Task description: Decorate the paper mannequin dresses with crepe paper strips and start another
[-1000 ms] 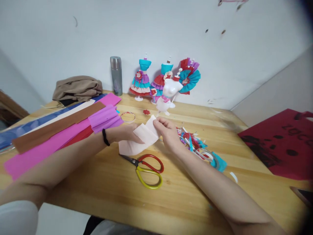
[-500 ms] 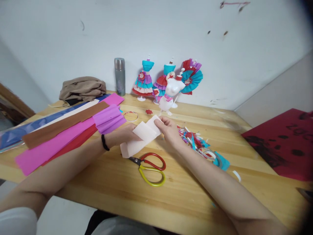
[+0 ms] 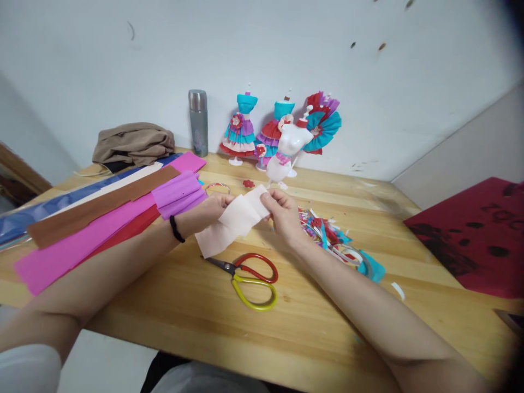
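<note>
A pale pink paper strip (image 3: 235, 221) is stretched between my two hands above the table. My left hand (image 3: 208, 212), with a black band on its wrist, pinches the strip's upper left edge. At the strip's right end, my right hand (image 3: 282, 214) grips it between thumb and fingers. The strip's lower left end hangs free near the tips of the scissors (image 3: 229, 267), which lie on the wood with red and yellow handles. Just behind my hands stands a bare white dress form (image 3: 292, 139) with a red neck and pink waist band.
Coloured paper strips (image 3: 104, 204) lie at left, near a brown cloth (image 3: 133, 143). A flask (image 3: 198, 123) and dressed forms (image 3: 241, 128) stand along the wall. Scraps (image 3: 327, 234) lie right of my right hand; a red bag (image 3: 475, 237) is at far right.
The paper strip has opened out flatter, its folded-over flap no longer standing up. My left hand has shifted slightly up, and the view has moved a little.
</note>
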A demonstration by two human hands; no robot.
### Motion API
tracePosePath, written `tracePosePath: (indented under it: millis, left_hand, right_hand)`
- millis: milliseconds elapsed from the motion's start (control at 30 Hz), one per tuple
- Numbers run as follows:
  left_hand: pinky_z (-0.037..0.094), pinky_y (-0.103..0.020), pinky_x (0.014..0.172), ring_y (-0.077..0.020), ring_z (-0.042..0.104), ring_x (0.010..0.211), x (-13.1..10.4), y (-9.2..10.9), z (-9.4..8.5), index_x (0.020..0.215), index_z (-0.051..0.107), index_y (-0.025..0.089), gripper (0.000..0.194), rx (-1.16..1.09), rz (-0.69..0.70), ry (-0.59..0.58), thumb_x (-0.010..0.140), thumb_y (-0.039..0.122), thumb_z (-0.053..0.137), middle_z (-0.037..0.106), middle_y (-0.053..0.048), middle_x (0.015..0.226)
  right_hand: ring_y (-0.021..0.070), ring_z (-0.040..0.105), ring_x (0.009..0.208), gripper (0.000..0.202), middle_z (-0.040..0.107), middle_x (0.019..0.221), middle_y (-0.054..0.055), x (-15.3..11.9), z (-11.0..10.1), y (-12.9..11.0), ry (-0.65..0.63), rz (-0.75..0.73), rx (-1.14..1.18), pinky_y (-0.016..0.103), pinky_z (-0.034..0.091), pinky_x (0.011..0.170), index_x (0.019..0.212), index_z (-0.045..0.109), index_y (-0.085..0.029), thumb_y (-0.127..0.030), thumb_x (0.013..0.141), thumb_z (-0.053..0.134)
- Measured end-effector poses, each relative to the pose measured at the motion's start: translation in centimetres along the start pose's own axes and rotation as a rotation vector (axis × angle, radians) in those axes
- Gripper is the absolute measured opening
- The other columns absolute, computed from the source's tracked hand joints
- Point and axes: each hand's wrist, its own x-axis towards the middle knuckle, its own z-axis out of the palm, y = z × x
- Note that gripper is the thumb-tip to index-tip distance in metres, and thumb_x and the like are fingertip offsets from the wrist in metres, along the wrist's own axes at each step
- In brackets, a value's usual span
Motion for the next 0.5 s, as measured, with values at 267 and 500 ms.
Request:
tracePosePath:
  millis: [267, 500]
  left_hand:
    - [0.044, -0.026, 0.058, -0.0133, 0.056, 0.059, 1.0, -0.2, -0.1, 0.076, 0.067, 0.014, 0.02, -0.181, 0.194, 0.203, 0.066, 0.028, 0.078, 0.069, -0.004, 0.071]
    - [0.051, -0.028, 0.072, -0.0151, 0.063, 0.074, 2.1, -0.7, 1.3, 0.088, 0.063, 0.013, 0.025, -0.206, 0.21, 0.283, 0.066, 0.019, 0.075, 0.072, -0.006, 0.084]
  right_hand:
    - [0.0175, 0.062, 0.059, 0.061, 0.065, 0.062, 0.002, -0.4, 0.2, 0.8, -0.168, 0.106, 0.091, 0.03, 0.048, 0.059, 0.08, 0.067, -0.021, -0.081, 0.07, 0.065]
    - [0.0194, 0.062, 0.076, 0.034, 0.069, 0.08, 0.001, -1.1, 0.9, 0.4, -0.243, -0.036, -0.078, 0.033, 0.048, 0.073, 0.084, 0.069, -0.022, -0.051, 0.069, 0.08]
